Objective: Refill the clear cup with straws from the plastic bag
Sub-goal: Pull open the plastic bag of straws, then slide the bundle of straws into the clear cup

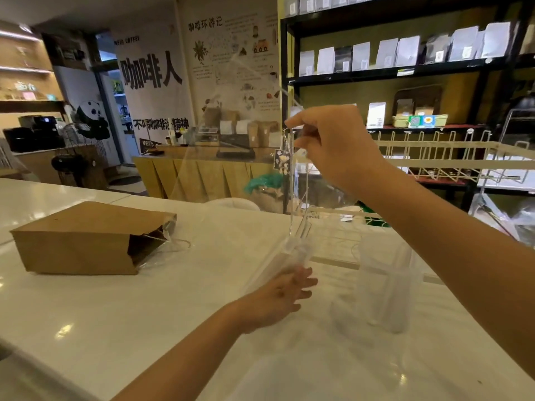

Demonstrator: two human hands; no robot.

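A large clear plastic bag [231, 157] hangs over the white counter [144, 314]. My right hand [333, 146] is raised and pinches the bag's upper edge. Several pale wrapped straws [299, 250] lie in the bag's lower end, tilted toward my left hand [278, 299], which grips that lower end from underneath with its fingers loosely curled. The tall clear cup [385, 285] stands upright on the counter to the right of my left hand and below my right forearm. It looks blurred, with pale straws showing faintly inside.
A brown paper bag [81, 238] lies on its side at the left of the counter, mouth toward the middle. A white wire rack [434, 157] runs behind the cup. Black shelves [405, 70] with pouches stand at the back right.
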